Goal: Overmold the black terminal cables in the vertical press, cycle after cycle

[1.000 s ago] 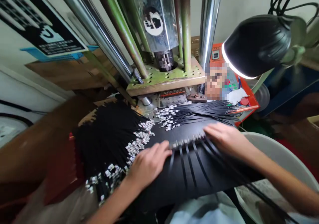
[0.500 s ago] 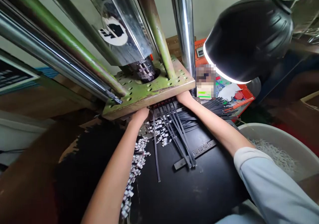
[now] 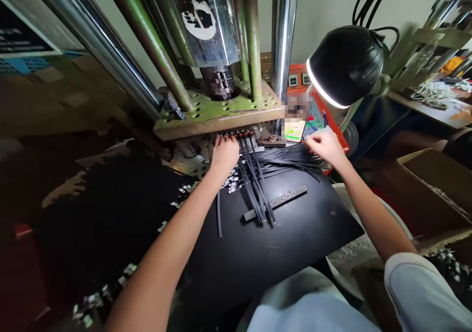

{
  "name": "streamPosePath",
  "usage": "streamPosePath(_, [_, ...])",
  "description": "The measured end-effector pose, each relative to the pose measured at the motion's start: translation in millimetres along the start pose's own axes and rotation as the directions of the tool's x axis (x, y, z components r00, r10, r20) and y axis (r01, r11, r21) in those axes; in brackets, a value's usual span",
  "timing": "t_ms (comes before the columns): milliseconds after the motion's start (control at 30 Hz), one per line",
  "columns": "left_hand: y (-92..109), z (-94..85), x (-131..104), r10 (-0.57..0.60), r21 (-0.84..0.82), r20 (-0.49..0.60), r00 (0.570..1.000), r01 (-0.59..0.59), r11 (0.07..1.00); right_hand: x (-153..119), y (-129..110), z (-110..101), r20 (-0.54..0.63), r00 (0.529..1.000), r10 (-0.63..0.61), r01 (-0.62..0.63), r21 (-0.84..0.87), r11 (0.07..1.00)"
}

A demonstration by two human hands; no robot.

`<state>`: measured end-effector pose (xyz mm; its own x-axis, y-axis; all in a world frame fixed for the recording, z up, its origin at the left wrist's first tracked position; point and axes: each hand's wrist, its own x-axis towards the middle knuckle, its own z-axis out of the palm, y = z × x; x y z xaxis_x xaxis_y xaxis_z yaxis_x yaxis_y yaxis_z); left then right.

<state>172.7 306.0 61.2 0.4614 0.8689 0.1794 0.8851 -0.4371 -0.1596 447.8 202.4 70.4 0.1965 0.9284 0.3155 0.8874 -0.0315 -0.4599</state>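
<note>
Under the green press plate [image 3: 217, 123], my left hand [image 3: 225, 152] is at the left end of the mould, its fingers bent together over the front edge; what is beneath the fingertips is hidden. Flat black cables [image 3: 254, 189] run out of the mould beside this hand, their free ends on the black tabletop [image 3: 291, 243]. Over to the right, my right hand [image 3: 326, 146] is closed in a pinch near a lit phone [image 3: 295, 130] and the tips of a bundle of black cables [image 3: 291, 160]. Whatever it holds is too small to make out.
A grey slotted bar [image 3: 276, 203] lies under the cable ends. A black lamp [image 3: 346, 69] shines from the right, in front of a red control box [image 3: 306, 78]. Black cables with white connectors [image 3: 129, 270] are heaped at left. A cardboard box [image 3: 435, 189] stands at right.
My right hand has come out from under the press plate and moved right, to the cable bundle. My left hand has shifted right along the mould's front. The camera view has also turned.
</note>
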Motion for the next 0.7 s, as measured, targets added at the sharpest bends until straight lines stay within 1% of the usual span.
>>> streamPosePath(33, [1.5, -0.2, 0.5, 0.001, 0.000, 0.007, 1.000, -0.001, 1.000, 3.6, 11.4, -3.0, -0.043, 0.998, 0.053, -0.053, 0.008, 0.999])
streamPosePath(67, [2.4, -0.9, 1.1, -0.001, 0.003, 0.016, 1.000, 0.001, 1.000, 9.9, 19.6, -2.6, -0.064, 0.995, 0.081, -0.080, 0.023, 0.997])
streamPosePath(133, [3.3, -3.2, 2.3, -0.007, 0.012, 0.032, 0.999, 0.007, 1.000, 25.4, 27.4, 5.5, -0.075, 0.991, 0.111, -0.105, 0.084, 0.991])
streamPosePath(200, [3.8, -6.4, 3.6, -0.005, 0.022, 0.048, 0.999, 0.004, 1.000, 37.5, 27.9, 16.7, -0.069, 0.991, 0.115, -0.104, 0.150, 0.983])
streamPosePath(300, [3.9, -11.4, 6.8, 0.003, 0.022, 0.082, 0.997, -0.005, 1.000, 44.2, 27.6, 27.4, -0.077, 0.990, 0.122, -0.103, 0.217, 0.971])
streamPosePath(400, [0.2, -15.0, 10.2, 0.012, -0.009, 0.130, 0.991, -0.011, 1.000, 46.0, 32.1, 30.0, -0.106, 0.985, 0.137, -0.108, 0.239, 0.965])
streamPosePath(500, [-9.3, -17.9, 12.6, 0.013, -0.041, 0.165, 0.986, -0.006, 0.999, 49.2, 36.7, 30.1, -0.127, 0.981, 0.146, -0.111, 0.247, 0.963])
streamPosePath(600, [-19.6, -21.3, 15.0, 0.011, -0.067, 0.213, 0.977, 0.004, 0.998, 43.6, 34.4, 25.1, -0.138, 0.980, 0.146, -0.107, 0.257, 0.960])
streamPosePath(633, [-21.5, -22.6, 15.8, 0.011, -0.074, 0.230, 0.973, 0.006, 0.997, 37.0, 30.8, 21.4, -0.153, 0.977, 0.149, -0.106, 0.255, 0.961])
streamPosePath(700, [-21.3, -25.2, 17.3, 0.006, -0.081, 0.249, 0.968, 0.015, 0.997, 14.9, 18.3, 12.1, -0.202, 0.969, 0.142, -0.093, 0.236, 0.967])
